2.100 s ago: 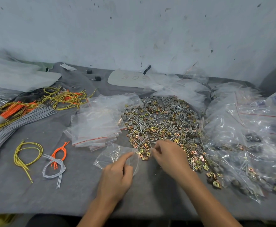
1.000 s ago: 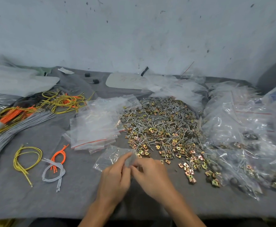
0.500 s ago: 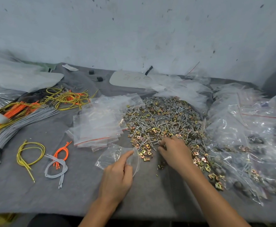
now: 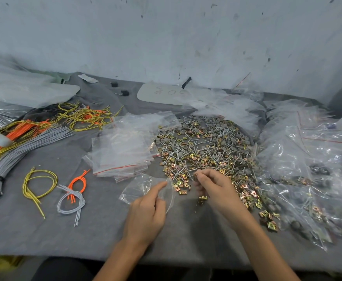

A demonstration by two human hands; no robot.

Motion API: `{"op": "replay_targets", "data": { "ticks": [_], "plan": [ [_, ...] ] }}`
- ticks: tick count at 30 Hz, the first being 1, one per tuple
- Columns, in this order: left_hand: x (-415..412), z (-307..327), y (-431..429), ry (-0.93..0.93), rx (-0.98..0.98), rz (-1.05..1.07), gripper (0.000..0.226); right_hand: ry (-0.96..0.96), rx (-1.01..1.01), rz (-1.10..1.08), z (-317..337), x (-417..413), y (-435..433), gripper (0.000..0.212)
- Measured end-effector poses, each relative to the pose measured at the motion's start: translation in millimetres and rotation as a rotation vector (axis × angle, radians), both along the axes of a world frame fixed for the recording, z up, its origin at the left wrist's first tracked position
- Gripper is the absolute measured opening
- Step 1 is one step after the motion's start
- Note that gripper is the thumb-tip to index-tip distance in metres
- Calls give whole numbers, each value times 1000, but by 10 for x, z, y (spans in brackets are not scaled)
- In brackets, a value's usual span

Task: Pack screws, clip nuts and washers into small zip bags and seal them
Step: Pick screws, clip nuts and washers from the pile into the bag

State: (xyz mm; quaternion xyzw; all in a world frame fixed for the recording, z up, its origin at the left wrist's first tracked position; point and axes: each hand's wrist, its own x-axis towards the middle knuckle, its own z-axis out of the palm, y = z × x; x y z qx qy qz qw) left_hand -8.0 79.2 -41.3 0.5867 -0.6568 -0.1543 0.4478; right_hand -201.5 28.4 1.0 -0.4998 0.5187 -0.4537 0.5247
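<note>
Here's the pile [image 4: 202, 151] of screws, clip nuts and washers, spread out mid-table. Just left of its near edge the left hand [image 4: 145, 211] pinches the mouth of a small zip bag [image 4: 139, 188] and holds it open, the bag lying on the grey table [image 4: 44, 236]. The right hand [image 4: 216, 189] is over the pile's near edge, fingers curled, tips bunched together; whether they grip a piece, can't tell. Empty bags [image 4: 123, 151] are stacked left of the pile, filled bags [image 4: 308, 169] heaped on its right
</note>
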Motion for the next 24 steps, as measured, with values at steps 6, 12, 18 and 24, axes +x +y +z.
{"op": "replay_targets", "data": {
  "ticks": [6, 12, 18, 24],
  "plan": [
    [7, -25, -7, 5, -8, -1, 47, -187, 116, -1, 14, 4, 55, 23],
    [7, -19, -1, -5, -8, 4, 47, -380, 185, 151, -14, 38, 242, 27],
    [0, -10, -6, 1, -10, -1, 47, -343, 101, 159, -34, 85, 335, 21],
    [3, -20, -8, -4, -8, 4, 47, -259, 5, 201, -55, 39, 352, 18]
  ]
}}
